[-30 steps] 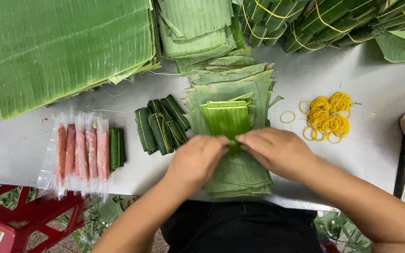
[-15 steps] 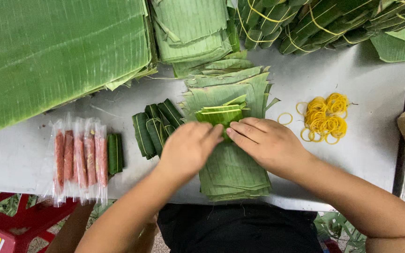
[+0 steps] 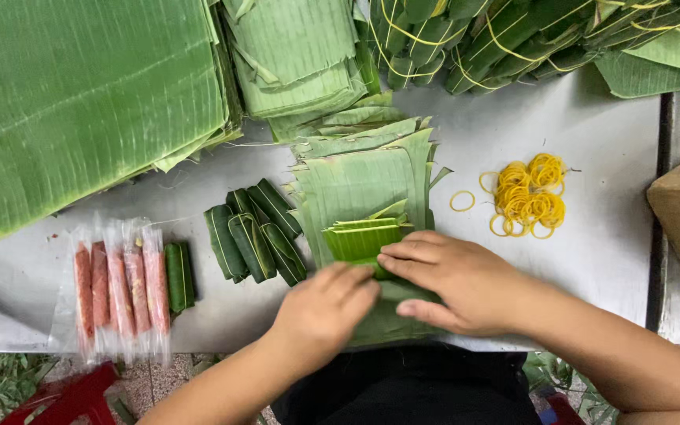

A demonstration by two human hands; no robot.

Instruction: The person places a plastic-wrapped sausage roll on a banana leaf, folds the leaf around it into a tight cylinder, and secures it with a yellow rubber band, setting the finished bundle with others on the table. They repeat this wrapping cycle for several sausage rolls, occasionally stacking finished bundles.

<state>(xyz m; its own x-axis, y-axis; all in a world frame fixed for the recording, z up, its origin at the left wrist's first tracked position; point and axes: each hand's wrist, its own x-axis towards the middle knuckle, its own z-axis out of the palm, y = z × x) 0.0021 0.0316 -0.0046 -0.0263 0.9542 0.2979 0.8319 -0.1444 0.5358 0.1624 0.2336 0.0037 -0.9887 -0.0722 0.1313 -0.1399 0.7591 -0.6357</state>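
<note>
Both hands have slid closer together, left hand point(image 3: 326, 305) and right hand point(image 3: 450, 279) now pressing flat-fingered on the folded leaf parcel point(image 3: 362, 238) just ahead of the fingertips, mid-wrap.

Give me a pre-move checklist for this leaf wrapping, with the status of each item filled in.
1. Both hands on the work: ok. The left hand and right hand press on the leaf roll.
2. Roll sits on the leaf stack: ok.
3. Filling fully enclosed in the roll: cannot tell, the hands cover its near end.
4. Rubber bands close by: ok, a yellow pile lies on the table beyond the right hand.
5. Plastic-wrapped sausages on hand: ok, a row lies left of the finished green rolls.
6. Roll tied: not ok, no band shows on it.
</note>
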